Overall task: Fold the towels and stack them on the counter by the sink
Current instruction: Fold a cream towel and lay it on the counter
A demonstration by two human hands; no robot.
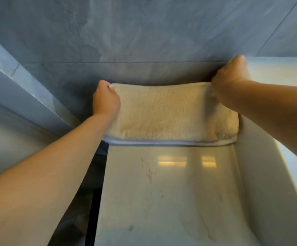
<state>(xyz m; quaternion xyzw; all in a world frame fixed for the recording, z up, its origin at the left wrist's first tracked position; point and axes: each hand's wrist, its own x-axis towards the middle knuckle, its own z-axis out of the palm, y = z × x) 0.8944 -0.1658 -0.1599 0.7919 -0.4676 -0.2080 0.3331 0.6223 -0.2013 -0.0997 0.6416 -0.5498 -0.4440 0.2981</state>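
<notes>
The near part of the bench (170,192) is pale and glossy, with faint grey veins and two bright reflections of lamps. Its left edge drops into a dark gap.

At the far edge of the bench lies a cream towel (170,110), already folded into a thick rectangle, and under its near side shows the white edge of a second towel (170,142). So I judge that at least one towel is already stacked and this one is being placed on top of it. How many towels are left I cannot tell, since no others are in view.

The left hand (106,102) pinches the far left corner of the cream towel with curled fingers. The right hand (231,75) grips the far right corner in the same way.

Behind the towels rises a grey-blue tiled wall (144,32). No sink is clearly visible.
</notes>
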